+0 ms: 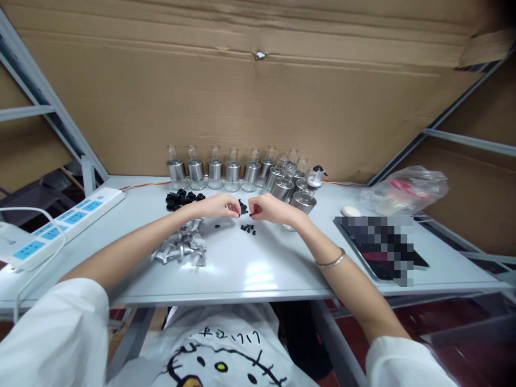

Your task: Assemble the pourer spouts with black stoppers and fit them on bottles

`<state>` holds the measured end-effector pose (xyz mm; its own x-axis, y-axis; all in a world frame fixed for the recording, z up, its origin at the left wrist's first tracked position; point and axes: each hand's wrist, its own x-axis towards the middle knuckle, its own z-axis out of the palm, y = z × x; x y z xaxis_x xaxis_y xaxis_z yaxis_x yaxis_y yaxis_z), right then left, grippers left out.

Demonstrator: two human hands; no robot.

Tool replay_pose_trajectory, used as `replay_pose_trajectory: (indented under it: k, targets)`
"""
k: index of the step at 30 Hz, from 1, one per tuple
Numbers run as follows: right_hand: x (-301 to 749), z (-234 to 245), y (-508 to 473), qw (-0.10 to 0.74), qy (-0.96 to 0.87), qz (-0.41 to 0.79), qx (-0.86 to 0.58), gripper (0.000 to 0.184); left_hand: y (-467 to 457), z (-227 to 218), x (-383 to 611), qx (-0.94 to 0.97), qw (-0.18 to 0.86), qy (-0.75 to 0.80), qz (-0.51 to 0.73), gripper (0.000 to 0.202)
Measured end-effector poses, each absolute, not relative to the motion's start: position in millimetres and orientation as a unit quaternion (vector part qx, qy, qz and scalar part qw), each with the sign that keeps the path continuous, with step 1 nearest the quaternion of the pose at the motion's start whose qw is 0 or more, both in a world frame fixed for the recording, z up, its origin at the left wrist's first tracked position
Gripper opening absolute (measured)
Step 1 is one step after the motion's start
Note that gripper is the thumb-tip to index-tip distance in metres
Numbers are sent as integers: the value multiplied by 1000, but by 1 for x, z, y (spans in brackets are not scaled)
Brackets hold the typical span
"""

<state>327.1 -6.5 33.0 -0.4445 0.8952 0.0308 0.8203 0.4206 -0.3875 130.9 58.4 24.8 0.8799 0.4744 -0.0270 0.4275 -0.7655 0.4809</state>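
Note:
Over the middle of the table, my left hand and my right hand face each other a short gap apart. Both are closed in a pinch. A tiny dark piece shows at the fingertips of each; its exact kind is too small to tell. Between the hands lies a small pile of black parts. Several short black cylindrical pieces are scattered just in front, and a single black piece lies below my left hand. Black caps and silver spout-like parts are heaped near my left forearm.
Several glass bottles with metal sleeves line the back edge; one bears a silver-and-black top. A power strip is at left. At right are a white round object, a flat dark device and a plastic bag.

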Motion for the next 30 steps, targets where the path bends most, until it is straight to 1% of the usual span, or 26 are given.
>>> replay_pose_trajectory:
  k: [2, 5, 11, 13, 17, 19, 23, 27, 30]
  targets:
    - [333, 34, -7, 91, -828, 169, -526, 12, 55, 20, 139, 935, 267, 231, 41, 15]
    - [330, 32, -9, 73, -828, 180, -527, 16, 54, 13, 145, 933, 280, 223, 30, 10]
    - [328, 31, -10, 73, -829, 183, -524, 19, 53, 10, 144, 936, 276, 217, 17, 9]
    - [333, 31, -10, 86, -829, 174, -525, 18, 54, 12, 142, 937, 271, 219, 13, 9]
    - [335, 33, -8, 142, -830, 133, -523, 17, 64, 20, 131, 943, 232, 239, 28, 12]
    - [330, 30, -6, 148, -843, 117, -504, 19, 72, 22, 124, 946, 200, 252, 39, 15]
    - [312, 19, 1, 117, -868, 87, -474, 21, 80, 18, 116, 955, 154, 252, 26, 19]
    - [302, 11, 5, 89, -870, 53, -482, 20, 80, 7, 118, 962, 135, 238, 9, 15]
    - [301, 9, 6, 81, -870, 51, -485, 19, 81, 3, 119, 965, 130, 229, 5, 15]
